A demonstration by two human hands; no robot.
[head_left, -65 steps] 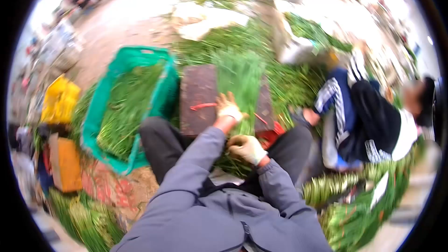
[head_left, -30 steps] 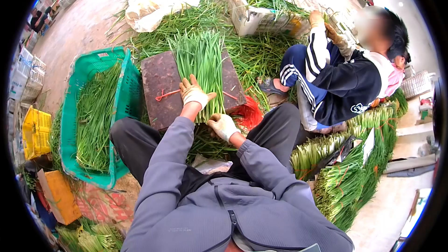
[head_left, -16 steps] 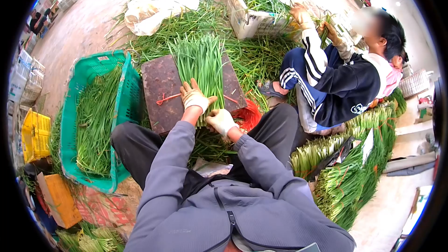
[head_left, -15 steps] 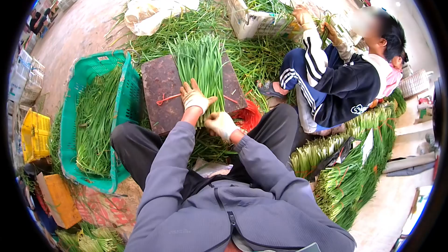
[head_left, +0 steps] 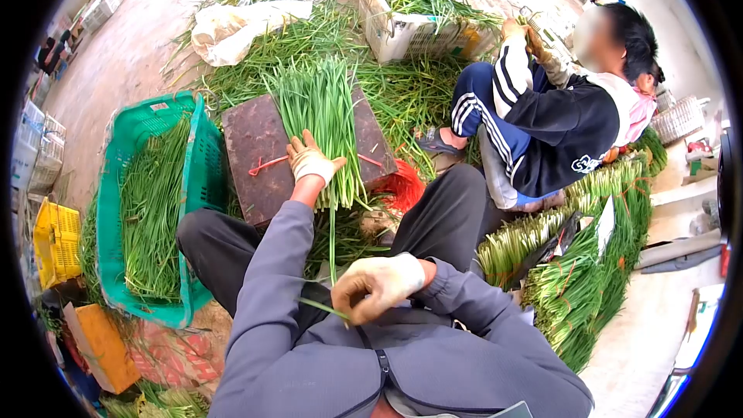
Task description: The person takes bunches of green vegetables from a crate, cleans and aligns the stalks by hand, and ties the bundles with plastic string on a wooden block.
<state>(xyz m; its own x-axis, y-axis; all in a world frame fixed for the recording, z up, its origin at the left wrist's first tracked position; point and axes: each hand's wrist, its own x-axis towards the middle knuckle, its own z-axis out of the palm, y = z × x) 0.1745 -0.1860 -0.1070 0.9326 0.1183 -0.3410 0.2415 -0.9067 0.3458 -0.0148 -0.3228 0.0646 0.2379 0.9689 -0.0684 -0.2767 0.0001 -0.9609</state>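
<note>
A thick bunch of green chives (head_left: pixel 321 104) lies on a dark brown block (head_left: pixel 251 139) in front of me. My left hand (head_left: pixel 312 162), in a pale glove, presses flat on the bunch with its fingers spread. A red tie (head_left: pixel 267 165) lies across the block, passing beneath the bunch. Close to my chest, my right hand (head_left: pixel 378 288), gloved too, is closed, fingertips pinched on a few loose chive blades (head_left: pixel 329 309). One long blade (head_left: pixel 333 244) hangs from the bunch's near end down toward this hand.
A green crate (head_left: pixel 188 209) of chives stands left, with a yellow crate (head_left: pixel 58 241) beyond. Loose chives (head_left: pixel 410 101) cover the floor ahead, near a white crate (head_left: pixel 402 40). At right sits a co-worker (head_left: pixel 565 120), beside stacked tied bunches (head_left: pixel 596 279). Red ties (head_left: pixel 406 186) lie by the block.
My right hand has moved from the bunch's near end back toward my chest, drawing chive blades with it. My left hand stays on the bunch. The view has shifted slightly.
</note>
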